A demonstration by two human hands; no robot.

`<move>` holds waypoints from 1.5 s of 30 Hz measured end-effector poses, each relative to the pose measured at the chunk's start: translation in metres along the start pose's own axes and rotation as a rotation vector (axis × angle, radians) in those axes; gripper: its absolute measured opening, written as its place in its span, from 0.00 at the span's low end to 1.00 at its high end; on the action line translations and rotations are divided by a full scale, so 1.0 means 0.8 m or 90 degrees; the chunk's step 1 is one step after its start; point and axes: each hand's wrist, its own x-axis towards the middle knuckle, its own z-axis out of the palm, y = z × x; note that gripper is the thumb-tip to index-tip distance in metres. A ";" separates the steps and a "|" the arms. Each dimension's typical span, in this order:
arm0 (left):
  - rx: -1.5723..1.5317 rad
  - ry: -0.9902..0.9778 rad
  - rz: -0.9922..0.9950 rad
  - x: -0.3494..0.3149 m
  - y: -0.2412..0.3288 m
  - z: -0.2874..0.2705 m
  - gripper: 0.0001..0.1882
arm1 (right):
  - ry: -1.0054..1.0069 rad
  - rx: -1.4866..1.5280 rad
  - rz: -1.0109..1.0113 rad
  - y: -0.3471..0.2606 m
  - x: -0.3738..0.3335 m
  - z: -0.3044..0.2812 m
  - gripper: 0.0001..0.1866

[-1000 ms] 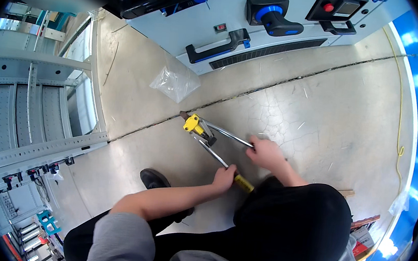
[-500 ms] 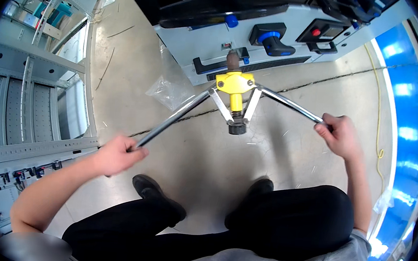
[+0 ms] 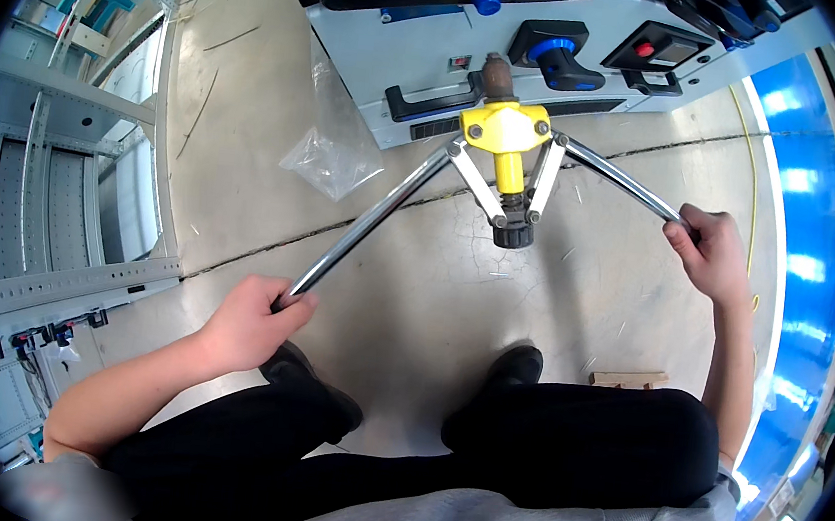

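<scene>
A yellow-bodied lever riveter (image 3: 507, 128) with two long chrome handles hangs in front of me, its handles spread wide. My left hand (image 3: 255, 325) is closed round the dark grip at the end of the left handle. Round the end of the right handle, my right hand (image 3: 712, 254) is closed too, thumb along the grip. The riveter's brown nose points away from me, in front of a grey machine (image 3: 426, 65); I cannot tell whether it touches the panel. Its black end cap (image 3: 513, 236) points back toward me, between two white link arms.
On the machine are a black-and-blue rotary handle (image 3: 563, 59) and a red button (image 3: 644, 49). Clear plastic film (image 3: 331, 164) lies on the floor at its left. A metal cabinet frame (image 3: 54, 276) stands left, a blue glossy surface (image 3: 799, 267) right. Wood pieces (image 3: 627, 379) lie by my right knee.
The riveter sits slightly higher and farther right in view, both hands still on its handles, which stay spread. The view has shifted, and wood pieces now show beside my right knee.
</scene>
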 end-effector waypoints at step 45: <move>-0.161 -0.055 -0.048 -0.007 0.035 -0.008 0.22 | 0.006 -0.027 0.012 -0.016 0.045 -0.028 0.31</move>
